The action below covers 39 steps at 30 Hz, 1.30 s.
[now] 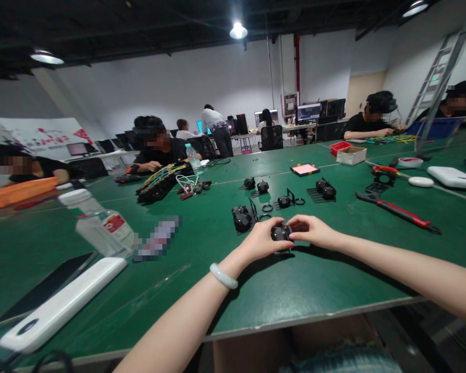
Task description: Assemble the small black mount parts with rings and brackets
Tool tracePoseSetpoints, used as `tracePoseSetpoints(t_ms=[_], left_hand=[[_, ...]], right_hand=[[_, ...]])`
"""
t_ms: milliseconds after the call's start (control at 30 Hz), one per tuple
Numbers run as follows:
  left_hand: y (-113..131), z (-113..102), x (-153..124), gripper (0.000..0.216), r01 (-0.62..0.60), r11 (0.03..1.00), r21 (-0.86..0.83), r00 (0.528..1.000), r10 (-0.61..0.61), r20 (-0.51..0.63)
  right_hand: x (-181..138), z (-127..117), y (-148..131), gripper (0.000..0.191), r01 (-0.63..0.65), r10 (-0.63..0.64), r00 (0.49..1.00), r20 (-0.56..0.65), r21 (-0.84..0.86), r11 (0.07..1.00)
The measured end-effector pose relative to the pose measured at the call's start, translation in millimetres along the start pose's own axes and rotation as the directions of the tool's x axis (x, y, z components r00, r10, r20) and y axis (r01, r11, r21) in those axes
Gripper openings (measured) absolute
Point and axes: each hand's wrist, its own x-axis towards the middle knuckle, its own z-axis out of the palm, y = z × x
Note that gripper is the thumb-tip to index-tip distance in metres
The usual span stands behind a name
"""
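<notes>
Between both hands, just above the green table [334,280], is a small black part with rounded, faceted sides [281,232]. My left hand [261,237] wraps round it from the left, thumb and fingers closed on it. From the right, my right hand [309,231] pinches its edge with bent fingers. Similar black parts on flat slotted plates lie just beyond: one [241,218] is close to my left hand, another [284,201] is farther off, and one [324,189] sits to the right. Black rings [267,207] lie among them. The held part's underside is hidden.
Red-handled pliers [402,211] lie to the right, near a white device [452,177]. At the left are a plastic bottle [104,228], a long white device [68,300] and a dark tablet [42,287]. A small box [351,155] stands farther back. Co-workers sit across the table.
</notes>
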Motion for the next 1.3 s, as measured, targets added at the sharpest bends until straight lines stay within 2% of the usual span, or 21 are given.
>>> tracePoseSetpoints(t_ms=[200,433,700,867,1167,1300], left_hand=[[-1,0,0,0.058,-0.005,1.000,0.006,1.000,0.005,0.001],[-2,1,0,0.058,-0.001,1.000,0.016,1.000,0.001,-0.001],[-4,1,1,0.059,-0.006,1.000,0.025,1.000,0.005,0.004],[-3,1,1,0.059,-0.017,1.000,0.017,1.000,0.016,0.007],[-2,0,2,0.058,-0.024,1.000,0.005,1.000,0.024,0.017],[-3,1,3,0.058,-0.023,1.000,0.000,0.999,0.023,0.023]], right_hand=[[1,0,0,0.031,-0.007,0.006,1.000,-0.014,-0.048,0.999],[2,1,2,0.035,-0.067,0.067,0.998,-0.004,-0.115,0.991],[5,1,3,0.042,-0.097,0.087,0.995,-0.053,-0.246,0.964],[6,2,3,0.046,-0.117,0.101,0.992,-0.073,-0.263,0.958],[9,5,-1,0.043,-0.136,0.077,0.979,-0.190,-0.320,0.938],[11,6,2,0.045,-0.149,0.098,0.976,-0.195,-0.267,0.952]])
